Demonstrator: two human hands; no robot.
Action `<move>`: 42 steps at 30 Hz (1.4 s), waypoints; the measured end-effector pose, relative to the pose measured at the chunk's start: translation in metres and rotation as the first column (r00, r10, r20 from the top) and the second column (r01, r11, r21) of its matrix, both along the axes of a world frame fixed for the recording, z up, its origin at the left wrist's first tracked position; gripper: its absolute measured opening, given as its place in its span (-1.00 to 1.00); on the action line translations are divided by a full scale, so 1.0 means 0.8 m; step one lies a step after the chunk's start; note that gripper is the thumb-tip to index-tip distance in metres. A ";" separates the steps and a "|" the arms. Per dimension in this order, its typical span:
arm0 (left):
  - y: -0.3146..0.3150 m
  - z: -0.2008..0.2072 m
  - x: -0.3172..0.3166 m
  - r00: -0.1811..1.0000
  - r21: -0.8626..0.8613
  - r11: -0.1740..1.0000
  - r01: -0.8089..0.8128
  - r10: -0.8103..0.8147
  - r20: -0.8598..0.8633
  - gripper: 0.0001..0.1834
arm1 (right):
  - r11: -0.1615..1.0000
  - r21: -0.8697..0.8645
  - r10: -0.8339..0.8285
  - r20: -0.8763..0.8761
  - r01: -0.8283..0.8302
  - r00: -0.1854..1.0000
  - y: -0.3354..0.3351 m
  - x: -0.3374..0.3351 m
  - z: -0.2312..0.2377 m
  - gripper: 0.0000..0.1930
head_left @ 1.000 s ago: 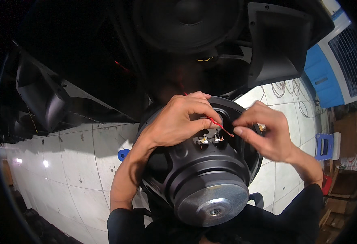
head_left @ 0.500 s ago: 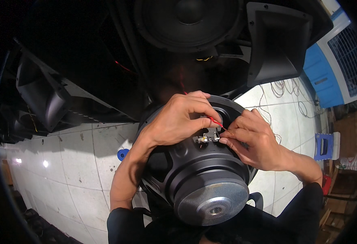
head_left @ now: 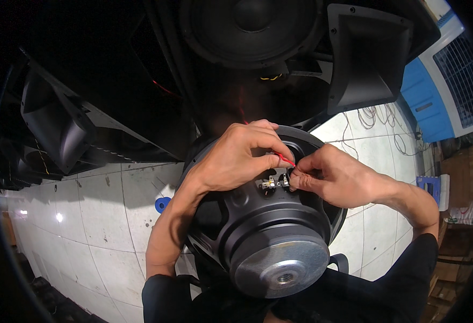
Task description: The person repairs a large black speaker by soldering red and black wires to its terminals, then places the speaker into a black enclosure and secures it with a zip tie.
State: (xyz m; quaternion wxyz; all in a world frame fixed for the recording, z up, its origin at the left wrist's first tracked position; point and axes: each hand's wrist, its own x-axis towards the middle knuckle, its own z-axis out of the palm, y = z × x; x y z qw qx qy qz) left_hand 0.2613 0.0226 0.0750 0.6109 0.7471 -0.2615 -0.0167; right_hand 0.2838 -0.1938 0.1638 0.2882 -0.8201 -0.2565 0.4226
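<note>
1. The left hand (head_left: 240, 157) is arching over the black speaker driver (head_left: 271, 215), knuckles up, its fingers pinching the red wire (head_left: 286, 158) against the thumb.
2. The right hand (head_left: 340, 176) is coming in from the right, back upward, its fingers curling and pinching the wire's end.
3. The wire is bridging both hands, just beside the driver's metal terminals (head_left: 273, 183).

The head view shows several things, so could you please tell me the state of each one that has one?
Red wire, pinched, bent
Left hand, closed on the wire
Right hand, closed at the wire's end
Loudspeaker driver, magnet facing the person
Metal terminals, exposed
Cables, loosely looped
Blue-and-white unit, on or off unclear
</note>
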 end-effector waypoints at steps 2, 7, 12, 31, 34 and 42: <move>-0.001 -0.002 -0.001 1.000 -0.019 1.000 -0.021 0.021 -0.003 -0.86 | 0.997 0.080 -0.008 0.018 0.007 1.000 -0.008 0.002 0.000 -0.74; 0.000 0.000 0.000 1.000 -0.031 1.000 -0.003 0.003 -0.007 -0.86 | 0.983 0.182 -0.063 0.357 -0.004 0.932 -0.030 0.006 -0.004 -0.78; -0.002 0.001 -0.001 1.000 -0.025 1.000 -0.017 0.016 -0.008 -0.86 | 0.845 0.234 0.111 0.804 -0.481 0.585 -0.042 0.008 -0.031 -0.74; 0.001 0.002 0.000 1.000 0.006 1.000 -0.020 0.020 0.005 -0.84 | 0.491 -0.374 0.295 0.921 -0.787 -0.253 -0.026 0.014 -0.025 -0.79; 0.004 0.002 0.003 0.998 0.039 0.999 -0.028 0.026 0.057 -0.84 | 0.549 -0.277 0.272 0.951 -0.789 -0.145 -0.028 0.016 -0.033 -0.73; 0.007 0.014 -0.010 0.958 0.029 0.985 -0.169 0.157 0.240 -0.80 | 0.713 0.156 0.179 0.902 -0.683 0.393 -0.044 0.023 -0.028 -0.72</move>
